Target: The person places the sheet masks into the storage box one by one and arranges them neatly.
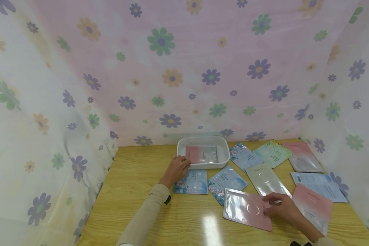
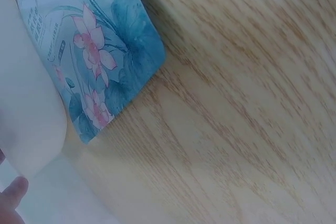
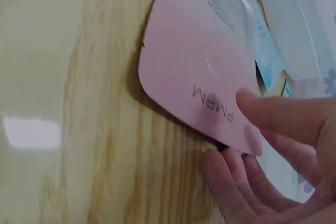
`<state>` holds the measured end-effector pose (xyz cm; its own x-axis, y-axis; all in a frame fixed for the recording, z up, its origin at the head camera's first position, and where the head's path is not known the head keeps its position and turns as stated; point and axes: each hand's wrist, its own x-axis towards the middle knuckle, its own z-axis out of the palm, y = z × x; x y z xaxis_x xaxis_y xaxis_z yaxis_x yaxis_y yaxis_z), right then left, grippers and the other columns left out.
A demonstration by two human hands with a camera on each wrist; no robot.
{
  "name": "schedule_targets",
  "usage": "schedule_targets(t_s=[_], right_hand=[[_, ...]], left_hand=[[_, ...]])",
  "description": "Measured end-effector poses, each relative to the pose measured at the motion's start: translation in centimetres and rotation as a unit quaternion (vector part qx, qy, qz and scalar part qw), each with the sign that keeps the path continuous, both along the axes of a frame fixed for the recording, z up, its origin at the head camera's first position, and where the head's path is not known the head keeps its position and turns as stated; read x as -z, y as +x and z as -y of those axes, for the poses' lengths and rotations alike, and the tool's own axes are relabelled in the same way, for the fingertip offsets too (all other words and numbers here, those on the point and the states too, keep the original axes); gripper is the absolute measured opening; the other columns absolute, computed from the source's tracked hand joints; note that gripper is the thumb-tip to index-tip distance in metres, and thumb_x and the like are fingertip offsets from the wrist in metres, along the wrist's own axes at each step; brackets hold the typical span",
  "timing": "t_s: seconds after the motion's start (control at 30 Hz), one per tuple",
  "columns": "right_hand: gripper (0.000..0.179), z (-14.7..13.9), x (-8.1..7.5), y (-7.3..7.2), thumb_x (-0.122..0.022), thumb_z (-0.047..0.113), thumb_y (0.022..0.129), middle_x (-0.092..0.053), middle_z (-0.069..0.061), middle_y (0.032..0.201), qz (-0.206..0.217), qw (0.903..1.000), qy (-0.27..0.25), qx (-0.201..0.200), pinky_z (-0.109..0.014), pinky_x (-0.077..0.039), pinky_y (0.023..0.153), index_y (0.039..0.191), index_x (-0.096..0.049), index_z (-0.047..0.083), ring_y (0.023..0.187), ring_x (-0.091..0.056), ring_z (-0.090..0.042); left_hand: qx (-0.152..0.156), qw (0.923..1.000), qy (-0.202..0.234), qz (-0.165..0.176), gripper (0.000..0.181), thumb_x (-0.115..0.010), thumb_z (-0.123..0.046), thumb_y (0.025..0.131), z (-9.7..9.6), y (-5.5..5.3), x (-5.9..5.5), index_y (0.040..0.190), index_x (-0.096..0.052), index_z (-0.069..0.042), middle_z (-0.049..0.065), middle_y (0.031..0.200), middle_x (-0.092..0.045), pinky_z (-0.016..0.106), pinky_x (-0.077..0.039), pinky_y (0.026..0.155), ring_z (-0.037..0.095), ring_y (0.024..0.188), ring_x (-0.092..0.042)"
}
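Observation:
My left hand (image 1: 176,169) grips the front left rim of a white plastic tub (image 1: 209,166); a pink-and-silver face mask packet (image 1: 200,154) lies inside the tub. Only a fingertip and thumb show beside the tub's wall (image 2: 29,103) in the left wrist view. Just below that hand lies a blue lotus-printed packet (image 1: 193,184). At the right, my right hand (image 1: 281,206) pinches the right edge of a pink face mask packet (image 1: 243,208). Its thumb is on top and its other fingers are at the underside, as the right wrist view shows; that edge appears slightly raised.
Several more packets spread over the table's right side, among them a blue one (image 1: 227,182), a beige one (image 1: 267,179), a green one (image 1: 273,153) and a pink one (image 1: 313,206). Flowered cloth (image 1: 190,78) hangs behind and at both sides of the wooden table (image 1: 132,171).

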<state>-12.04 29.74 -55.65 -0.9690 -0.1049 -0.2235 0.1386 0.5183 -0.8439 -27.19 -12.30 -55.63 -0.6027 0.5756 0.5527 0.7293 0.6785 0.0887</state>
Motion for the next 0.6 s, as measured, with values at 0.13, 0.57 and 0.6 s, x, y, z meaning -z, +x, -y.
schedule_targets(t_s=[0.13,0.57,0.6], right_hand=[[0.041,1.0,0.6,0.2,-0.086,0.011,0.063,-0.065,-0.011,0.094,-0.012,0.9971,0.054,0.052,-0.025,-0.047,0.062,0.098,-0.069,0.000,0.080,-0.055,-0.018],[0.046,2.6,1.3,1.6,-0.079,-0.005,0.063,-0.064,-0.013,0.086,-0.060,0.9893,0.057,0.120,-0.023,-0.047,0.055,0.107,-0.068,-0.006,0.067,-0.055,-0.011],[0.044,2.7,1.3,1.7,-0.078,-0.006,0.064,-0.064,-0.013,0.086,-0.065,0.9891,0.052,0.121,-0.023,-0.048,0.055,0.107,-0.068,-0.006,0.067,-0.056,-0.010]], left_hand=[[0.000,1.0000,-0.009,0.004,0.007,-0.071,-0.010,0.085,0.0,0.0,0.0,0.092,-0.071,-0.009,0.004,0.086,-0.065,0.041,-0.046,0.073,0.022,0.076,-0.058],[-0.012,0.9996,-0.023,-0.011,0.008,-0.071,-0.013,0.084,0.0,0.1,-0.2,0.092,-0.070,-0.012,0.003,0.086,-0.065,0.039,-0.047,0.073,0.020,0.076,-0.057],[-0.012,0.9996,-0.023,-0.009,0.008,-0.071,-0.013,0.084,-0.1,0.2,-0.2,0.093,-0.070,-0.012,0.003,0.087,-0.064,0.040,-0.047,0.074,0.020,0.076,-0.057]])
